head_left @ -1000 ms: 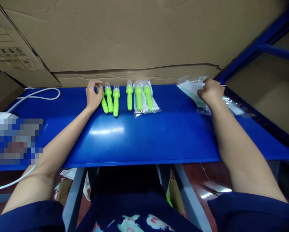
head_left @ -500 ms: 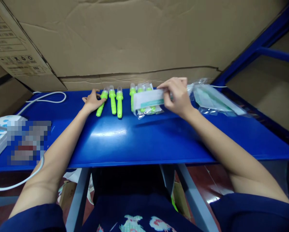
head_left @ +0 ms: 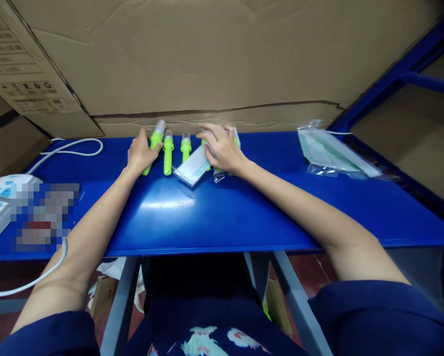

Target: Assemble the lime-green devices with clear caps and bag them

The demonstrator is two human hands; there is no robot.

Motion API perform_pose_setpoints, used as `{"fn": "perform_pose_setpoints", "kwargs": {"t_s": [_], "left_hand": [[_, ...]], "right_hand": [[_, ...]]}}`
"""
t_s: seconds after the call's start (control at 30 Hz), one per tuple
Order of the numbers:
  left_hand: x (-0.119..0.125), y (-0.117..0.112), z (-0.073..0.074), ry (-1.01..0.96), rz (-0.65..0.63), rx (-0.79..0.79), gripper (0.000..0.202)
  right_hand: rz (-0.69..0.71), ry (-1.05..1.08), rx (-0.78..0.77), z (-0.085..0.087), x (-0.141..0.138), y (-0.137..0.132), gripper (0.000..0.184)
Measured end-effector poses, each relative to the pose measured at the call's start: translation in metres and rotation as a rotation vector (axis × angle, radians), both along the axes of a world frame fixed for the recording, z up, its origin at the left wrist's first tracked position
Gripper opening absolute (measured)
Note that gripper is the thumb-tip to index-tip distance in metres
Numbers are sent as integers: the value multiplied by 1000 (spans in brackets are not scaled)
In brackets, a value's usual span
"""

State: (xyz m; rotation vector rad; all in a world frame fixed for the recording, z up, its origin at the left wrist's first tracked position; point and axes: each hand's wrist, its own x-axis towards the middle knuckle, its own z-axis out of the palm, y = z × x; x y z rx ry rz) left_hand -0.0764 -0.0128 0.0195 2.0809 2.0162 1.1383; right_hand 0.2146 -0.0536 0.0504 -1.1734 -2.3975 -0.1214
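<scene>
Head view, the only one. Step in hand, my read: both hands work at the row at once, left grip on a wand, right grip on a packet.

Left hand (head_left: 139, 152): closed around a green clear-capped wand (head_left: 156, 141), thumb across its near side, fingers on the far side. Wand leans, cap up and to the right, handle end down-left, sticking out below the grip. Whether it's off the tabletop (head_left: 266, 212): can't tell.

Right hand (head_left: 224, 149): thumb over the upper right end of a flat white-and-green packet (head_left: 192, 167); looks pinched there, finger undersides hidden. Packet juts down-left out of the grip, free end toward the left hand. Lifted or resting, can't tell.

Second wand (head_left: 168, 154) stands just right of the held one. Third wand (head_left: 185, 144) is next along, its lower end covered by the packet. More green shows under and around the right hand, with clear wrap below; count unclear.

Next move calls for a steady pinch on both, and packet edge kept from dragging the third wand. Other packets (head_left: 325, 148) lie well right, apart from both hands.
</scene>
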Motion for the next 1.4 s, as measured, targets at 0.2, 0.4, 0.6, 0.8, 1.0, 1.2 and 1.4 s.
{"fn": "perform_pose_setpoints", "kwargs": {"t_s": [0.2,0.4,0.6,0.8,1.0,1.2,1.4], "left_hand": [[30,-15,15,-217,-296,136,60],[63,-40,29,-401,-521,48,62],[80,-56,29,-398,-684,-90,65],[81,-57,32,-306,-775,-193,70],[74,-56,35,469,-455,-50,56],[96,-78,34,620,-429,-120,74],[104,-91,30,648,-640,1,78]], "right_hand": [[-90,50,1,-8,3,-16,60],[-130,204,-61,-9,-7,-21,71],[-118,658,-534,-9,-18,-19,98],[14,1055,-716,-10,-10,-8,81],[-19,1244,-641,-11,10,14,71],[-202,1380,-519,2,32,30,65],[-360,1509,-443,16,54,34,37]]}}
